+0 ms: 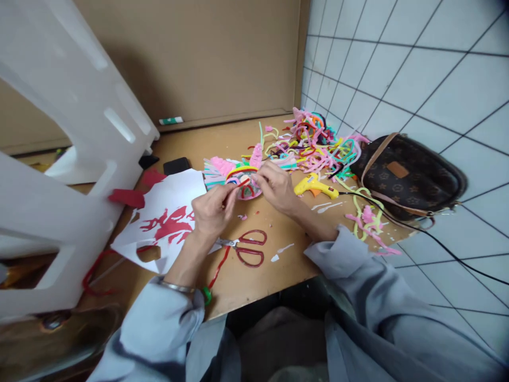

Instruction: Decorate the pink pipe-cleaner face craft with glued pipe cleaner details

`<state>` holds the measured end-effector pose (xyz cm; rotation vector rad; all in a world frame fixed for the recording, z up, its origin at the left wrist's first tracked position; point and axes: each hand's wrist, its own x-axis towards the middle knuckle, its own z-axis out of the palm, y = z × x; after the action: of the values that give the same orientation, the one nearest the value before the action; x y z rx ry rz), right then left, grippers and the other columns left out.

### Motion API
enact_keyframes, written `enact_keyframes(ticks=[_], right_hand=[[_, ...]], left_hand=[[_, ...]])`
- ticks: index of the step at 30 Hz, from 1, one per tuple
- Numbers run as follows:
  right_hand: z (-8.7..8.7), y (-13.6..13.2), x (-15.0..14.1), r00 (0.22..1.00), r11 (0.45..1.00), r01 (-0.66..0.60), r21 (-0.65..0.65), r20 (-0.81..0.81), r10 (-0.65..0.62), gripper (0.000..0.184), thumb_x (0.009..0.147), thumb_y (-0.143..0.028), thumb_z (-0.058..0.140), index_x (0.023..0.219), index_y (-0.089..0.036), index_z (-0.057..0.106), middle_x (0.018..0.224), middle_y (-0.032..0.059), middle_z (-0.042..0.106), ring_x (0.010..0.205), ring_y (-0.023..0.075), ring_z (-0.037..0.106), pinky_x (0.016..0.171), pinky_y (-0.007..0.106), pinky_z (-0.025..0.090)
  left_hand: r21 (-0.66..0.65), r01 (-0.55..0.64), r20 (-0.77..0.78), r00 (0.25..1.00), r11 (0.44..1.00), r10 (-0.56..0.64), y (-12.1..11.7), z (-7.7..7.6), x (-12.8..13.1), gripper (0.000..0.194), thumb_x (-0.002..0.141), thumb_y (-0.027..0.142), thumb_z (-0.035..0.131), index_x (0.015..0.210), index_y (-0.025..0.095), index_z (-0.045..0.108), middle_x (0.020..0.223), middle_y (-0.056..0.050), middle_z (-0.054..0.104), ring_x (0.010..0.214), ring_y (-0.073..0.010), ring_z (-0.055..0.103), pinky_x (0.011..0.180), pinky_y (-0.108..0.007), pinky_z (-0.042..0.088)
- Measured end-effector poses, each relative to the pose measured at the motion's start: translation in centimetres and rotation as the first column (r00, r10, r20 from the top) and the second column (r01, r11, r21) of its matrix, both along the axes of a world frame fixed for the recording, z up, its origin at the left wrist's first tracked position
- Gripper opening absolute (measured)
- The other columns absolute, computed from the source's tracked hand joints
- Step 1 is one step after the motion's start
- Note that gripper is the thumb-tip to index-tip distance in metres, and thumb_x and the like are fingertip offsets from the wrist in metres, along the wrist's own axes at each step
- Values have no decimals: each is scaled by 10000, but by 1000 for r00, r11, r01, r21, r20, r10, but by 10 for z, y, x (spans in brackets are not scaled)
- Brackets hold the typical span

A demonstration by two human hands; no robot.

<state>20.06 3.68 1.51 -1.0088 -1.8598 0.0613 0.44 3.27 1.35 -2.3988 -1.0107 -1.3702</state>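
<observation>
My left hand (pixel 214 209) is closed in a pinch on a short red strip (pixel 243 182), which looks like a piece of pipe cleaner. My right hand (pixel 276 185) is also pinched, close to the strip's other end; what its fingertips hold is too small to make out. Right behind and below the fingertips lies a round, colourful pipe-cleaner craft piece (pixel 248 193) with a yellow rim and pink tufts, partly covered by my hands. Red-handled scissors (pixel 251 248) rest on the table in front, their blades partly hidden by my left wrist.
A yellow glue gun (pixel 316 185) with a black cord lies right of my hands. Tangled pipe cleaners (pixel 314 143) heap up behind it, beside a brown handbag (pixel 409 175). Cut white paper (pixel 175 223), a black phone (pixel 176 165) and a white plastic stool (pixel 79 106) are on the left.
</observation>
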Motion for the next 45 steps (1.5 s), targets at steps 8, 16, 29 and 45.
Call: enact_keyframes(ticks=[8, 16, 29, 45], right_hand=[[1, -46, 43, 615, 660, 748, -70, 446, -650, 323, 934, -258, 470, 1183, -116, 620, 1194, 187, 634, 1111, 318, 535, 934, 433, 371], [-8, -49, 81, 438, 365, 889, -277, 747, -500, 449, 872, -320, 524, 1221, -51, 614, 1282, 239, 613, 1179, 355, 563, 967, 450, 406], [-9, -41, 83, 543, 507, 799, -324, 27, -839, 333, 654, -357, 525, 924, -171, 581, 911, 111, 650, 847, 265, 575, 795, 383, 460], [25, -59, 62, 623, 590, 751, -296, 21, -782, 219, 663, -353, 514, 838, -222, 515, 776, 43, 612, 702, 214, 534, 704, 348, 459]], left_hand=[[70, -2, 56, 998, 998, -2, 2, -6, -5, 171, 937, 248, 576, 861, 161, 702, 681, -34, 712, 561, -110, 593, 538, -222, 397], [-26, 65, 151, 987, 998, -61, -6, -5, 6, 205, 943, 275, 549, 865, 163, 702, 687, -26, 687, 571, -107, 567, 564, -217, 409], [-252, 129, 371, 928, 959, -27, -15, -12, 5, 179, 935, 295, 514, 918, 166, 638, 651, 12, 660, 544, -93, 571, 565, -203, 423], [-604, 704, 663, 704, 374, -254, -40, -13, 43, 266, 802, 454, 729, 846, 197, 780, 1481, -142, 550, 1366, -311, 522, 1126, -506, 392]])
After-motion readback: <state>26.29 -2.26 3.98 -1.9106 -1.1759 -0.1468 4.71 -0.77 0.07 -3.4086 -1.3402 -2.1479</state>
